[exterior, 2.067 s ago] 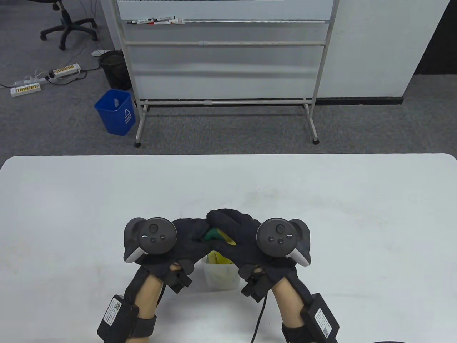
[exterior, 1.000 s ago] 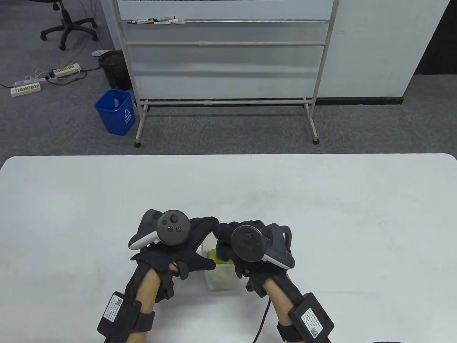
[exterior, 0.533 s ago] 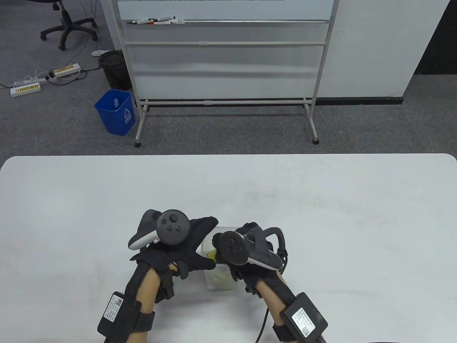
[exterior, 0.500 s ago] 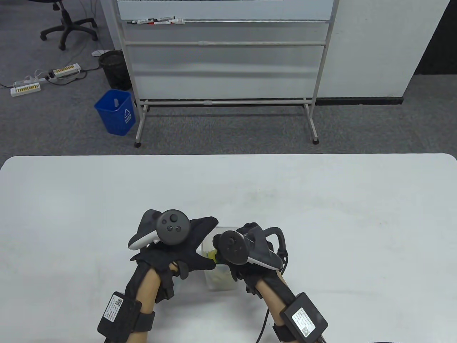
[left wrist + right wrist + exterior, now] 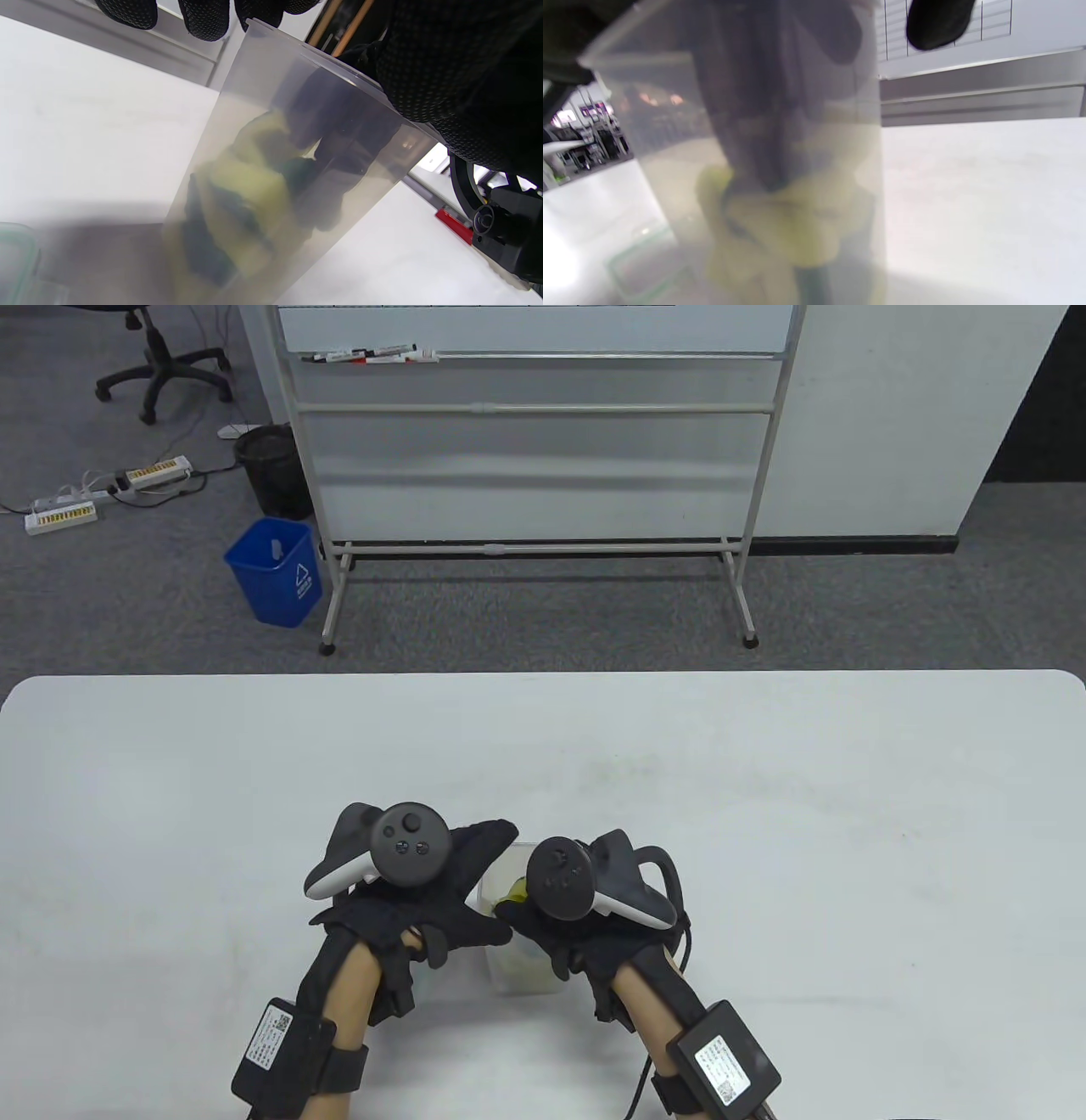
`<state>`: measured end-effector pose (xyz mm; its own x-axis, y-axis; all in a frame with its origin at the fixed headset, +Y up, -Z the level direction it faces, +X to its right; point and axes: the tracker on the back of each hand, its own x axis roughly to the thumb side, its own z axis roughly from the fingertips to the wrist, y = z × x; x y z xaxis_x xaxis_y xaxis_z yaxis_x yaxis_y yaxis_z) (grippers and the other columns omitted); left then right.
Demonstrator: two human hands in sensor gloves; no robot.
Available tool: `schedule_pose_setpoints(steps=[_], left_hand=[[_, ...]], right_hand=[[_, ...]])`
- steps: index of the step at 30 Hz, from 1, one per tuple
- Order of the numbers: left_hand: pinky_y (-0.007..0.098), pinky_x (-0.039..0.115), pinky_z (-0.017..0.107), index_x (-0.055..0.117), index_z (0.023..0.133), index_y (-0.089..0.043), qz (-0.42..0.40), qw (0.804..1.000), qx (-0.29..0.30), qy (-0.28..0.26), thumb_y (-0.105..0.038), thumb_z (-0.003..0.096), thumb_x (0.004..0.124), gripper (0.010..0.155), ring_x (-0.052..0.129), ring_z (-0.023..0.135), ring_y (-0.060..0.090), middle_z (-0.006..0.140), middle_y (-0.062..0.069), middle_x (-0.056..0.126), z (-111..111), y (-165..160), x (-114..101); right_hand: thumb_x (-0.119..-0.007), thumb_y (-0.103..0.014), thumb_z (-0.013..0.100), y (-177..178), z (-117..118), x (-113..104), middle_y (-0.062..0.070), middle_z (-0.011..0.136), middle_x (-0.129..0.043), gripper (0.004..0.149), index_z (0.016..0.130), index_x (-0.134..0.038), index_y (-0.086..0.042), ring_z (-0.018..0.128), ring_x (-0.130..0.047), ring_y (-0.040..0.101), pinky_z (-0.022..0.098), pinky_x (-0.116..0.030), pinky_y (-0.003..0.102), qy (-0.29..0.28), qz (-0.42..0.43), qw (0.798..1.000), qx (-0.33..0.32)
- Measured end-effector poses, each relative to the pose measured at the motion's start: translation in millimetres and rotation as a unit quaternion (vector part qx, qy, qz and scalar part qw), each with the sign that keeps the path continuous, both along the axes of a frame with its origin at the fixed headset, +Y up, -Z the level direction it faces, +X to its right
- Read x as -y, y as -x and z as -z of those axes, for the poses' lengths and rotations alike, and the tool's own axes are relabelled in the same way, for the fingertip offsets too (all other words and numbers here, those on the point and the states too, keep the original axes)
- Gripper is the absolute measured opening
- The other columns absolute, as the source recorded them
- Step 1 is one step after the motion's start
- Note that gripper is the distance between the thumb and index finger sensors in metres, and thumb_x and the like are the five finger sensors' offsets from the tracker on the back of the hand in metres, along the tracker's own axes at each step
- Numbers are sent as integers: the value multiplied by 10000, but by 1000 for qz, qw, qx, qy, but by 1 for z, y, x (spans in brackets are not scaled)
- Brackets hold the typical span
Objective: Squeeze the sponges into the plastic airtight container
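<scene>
Container (image 5: 519,963): translucent, upright on the table (image 5: 764,814) at 6 o'clock, packed with yellow-green sponges (image 5: 250,190). Left hand (image 5: 424,891): fingers spread, resting on its 9 o'clock rim. Right hand (image 5: 577,916): fingers (image 5: 335,169) inside, pressing the sponges.

Both hands are covered by black knitted gloves with a dotted texture. A dark grey round tracker with small buttons and a white-edged ring is strapped to the back of the left hand (image 5: 407,899) and of the right hand (image 5: 585,925). Bare forearms are banded by black boxes bearing white QR labels; a black cable is seen trailing from the right wrist.
</scene>
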<state>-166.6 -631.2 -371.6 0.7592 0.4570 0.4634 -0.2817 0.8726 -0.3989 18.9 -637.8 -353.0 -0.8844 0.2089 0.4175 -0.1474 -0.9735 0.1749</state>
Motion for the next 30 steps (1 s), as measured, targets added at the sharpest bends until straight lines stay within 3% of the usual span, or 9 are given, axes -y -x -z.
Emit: schedule_pose_setpoints(steps=[3, 13, 16, 19, 22, 30], left_hand=[[651, 467, 803, 277, 1136, -273, -2, 1000, 1, 2, -602, 417, 878, 994, 434, 1156, 358, 1255, 40, 354, 0, 0, 0], [652, 465, 802, 278, 1137, -278, -9, 1000, 3, 9, -599, 423, 873, 983, 429, 1158, 358, 1256, 35, 336, 0, -1, 1], [652, 464, 802, 279, 1136, -278, -9, 1000, 2, 9, -601, 424, 872, 981, 428, 1157, 361, 1257, 31, 336, 1, 0, 2], [653, 461, 803, 279, 1137, -280, -9, 1000, 2, 9, -601, 424, 871, 981, 423, 1158, 362, 1257, 31, 334, 1, 0, 2], [654, 460, 803, 282, 1137, -281, -8, 1000, 1, 9, -603, 423, 870, 979, 421, 1157, 367, 1258, 31, 335, 1, 0, 2], [654, 458, 803, 283, 1138, -280, -7, 1000, 1, 8, -601, 427, 869, 975, 418, 1158, 369, 1258, 31, 334, 1, 0, 2]], right_hand=[[-473, -618, 455, 3, 2, 2, -62, 1069, -791, 785, 724, -1039, -146, 976, -602, 221, 783, -400, 636, 36, -32, 999, 8], [-498, -593, 465, 7, 7, 2, -76, 1048, -834, 785, 678, -1083, -115, 942, -625, 225, 771, -408, 641, 50, -42, 998, 21], [-514, -584, 487, 3, 4, 4, -47, 960, -880, 756, 622, -1067, -86, 932, -628, 258, 775, -405, 640, 36, -6, 999, 6], [-623, -569, 483, 0, 4, -1, -11, 814, -983, 694, 522, -1094, -60, 880, -754, 288, 748, -467, 666, 2, 37, 999, -5], [-667, -564, 469, -3, 3, -8, -14, 767, -1017, 658, 478, -1105, -72, 861, -838, 297, 739, -508, 669, -17, 61, 998, -14], [-684, -564, 463, -22, -1, -28, 25, 778, -1020, 647, 496, -1098, -67, 829, -896, 323, 720, -567, 659, -39, 142, 989, -24]])
